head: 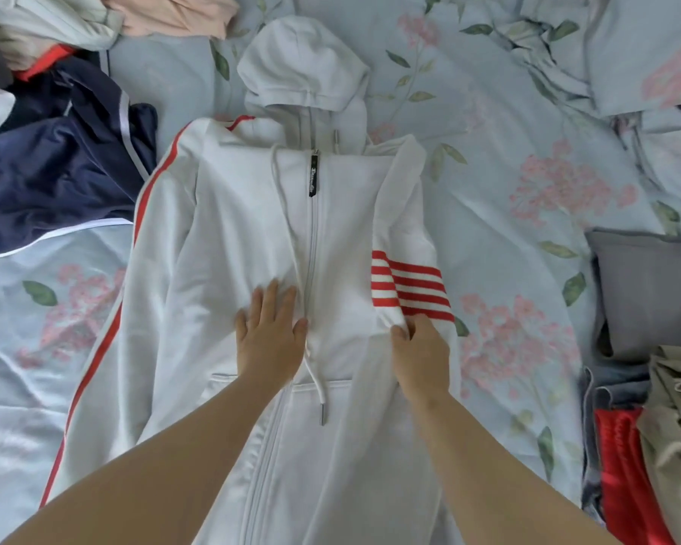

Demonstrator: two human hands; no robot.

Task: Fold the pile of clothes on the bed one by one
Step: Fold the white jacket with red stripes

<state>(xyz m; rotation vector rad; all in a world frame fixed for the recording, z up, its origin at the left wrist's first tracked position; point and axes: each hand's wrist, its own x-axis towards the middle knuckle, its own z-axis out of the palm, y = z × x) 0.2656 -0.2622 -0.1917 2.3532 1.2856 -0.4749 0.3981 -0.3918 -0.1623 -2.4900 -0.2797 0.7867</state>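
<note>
Your left hand (270, 332) lies flat with fingers spread on the white hoodie (252, 238) at frame centre, just left of its zipper. Your right hand (419, 356) pinches the red-striped sleeve (405, 287) folded over the front. The hoodie lies on the floral bed (508, 151); unfolded clothes (56, 159) sit upper left.

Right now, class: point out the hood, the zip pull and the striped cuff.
hood (303, 61): head view, on its crown.
zip pull (314, 175): head view, on the black tab.
striped cuff (409, 285): head view, on the red bands.
</note>
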